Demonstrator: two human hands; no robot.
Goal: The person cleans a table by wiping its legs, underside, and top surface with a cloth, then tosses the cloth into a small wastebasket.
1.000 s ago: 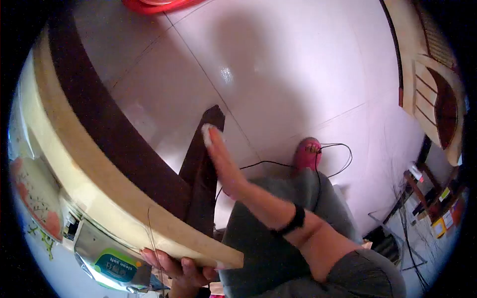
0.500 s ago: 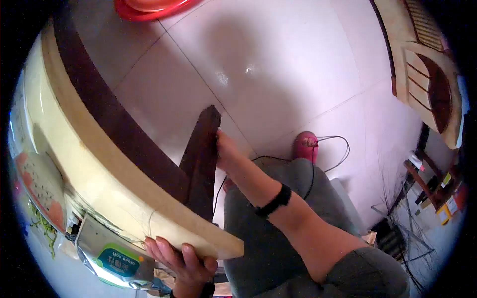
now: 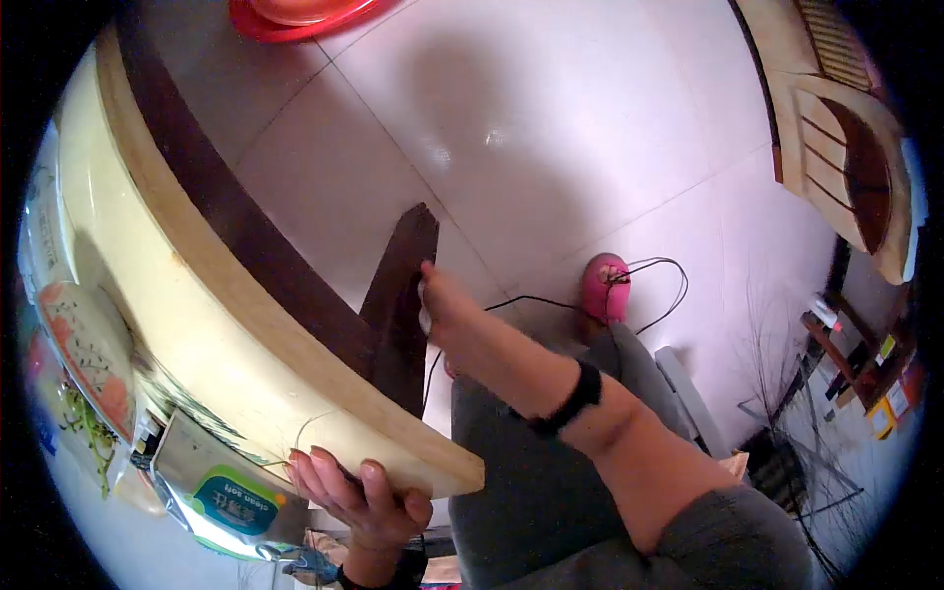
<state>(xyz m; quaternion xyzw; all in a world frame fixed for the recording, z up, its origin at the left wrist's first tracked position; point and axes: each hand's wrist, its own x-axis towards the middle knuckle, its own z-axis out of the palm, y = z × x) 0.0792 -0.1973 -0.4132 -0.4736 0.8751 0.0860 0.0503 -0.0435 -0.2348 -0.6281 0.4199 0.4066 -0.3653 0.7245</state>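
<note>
My right hand (image 3: 444,307) reaches down under the tabletop to a dark brown wooden table leg (image 3: 398,305). Its fingers are bent against the leg's side and partly hidden. A bit of thin white material (image 3: 425,307), like a wipe or tissue, shows between that hand and the leg. On the near end of the cream tabletop (image 3: 265,379), close to its pale wooden edge, rests my left hand (image 3: 364,501) with fingers apart and nothing in it. Beside the left hand lies a shiny packet (image 3: 231,492) marked "clean soft".
A floral dish (image 3: 88,354) and green stems (image 3: 87,428) are on the tabletop. A red basin (image 3: 305,18) stands on the tiled floor. A black cable (image 3: 536,298) runs by my pink shoe (image 3: 603,285). Wooden furniture (image 3: 836,147) is at the right.
My right hand has shifted slightly down along the leg, and the white material beside it now shows. The left hand stays on the tabletop. The view has tilted a little.
</note>
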